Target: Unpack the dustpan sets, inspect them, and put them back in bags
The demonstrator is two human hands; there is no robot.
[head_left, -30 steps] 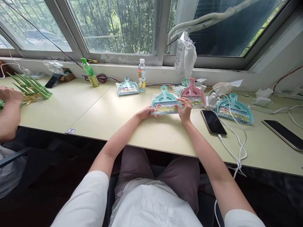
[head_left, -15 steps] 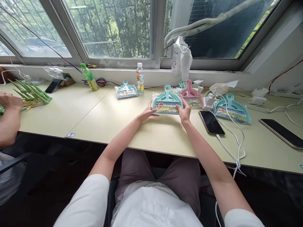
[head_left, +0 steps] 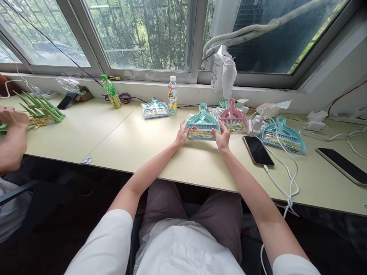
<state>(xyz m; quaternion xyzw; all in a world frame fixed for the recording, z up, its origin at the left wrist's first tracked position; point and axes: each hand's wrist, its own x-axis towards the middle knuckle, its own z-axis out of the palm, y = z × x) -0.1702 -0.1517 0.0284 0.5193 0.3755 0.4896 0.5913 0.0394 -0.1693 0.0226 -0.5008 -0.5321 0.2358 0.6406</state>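
A teal dustpan and brush set [head_left: 203,121] in clear wrapping with a printed label is held upright near the middle of the table. My left hand [head_left: 181,135] grips its left edge, the thumb on the front. On the other side my right hand [head_left: 222,136] grips the right edge, its thumb also pressed on the front. Just behind the right hand is a pink dustpan set [head_left: 233,117]. Another teal set [head_left: 155,109] lies further left, and one more [head_left: 283,135] lies to the right, under white cables.
Two drink bottles, one clear [head_left: 172,94] and one green [head_left: 111,91], stand at the back. Phones [head_left: 258,150] [head_left: 342,165] and white charging cables [head_left: 290,179] occupy the right side. At far left, a co-worker's hand [head_left: 14,118] is beside green stalks [head_left: 43,107].
The fingers of my left hand have closed in along the set's left edge, where they were stretched out below it. The view has shifted slightly; the set stays between both hands.
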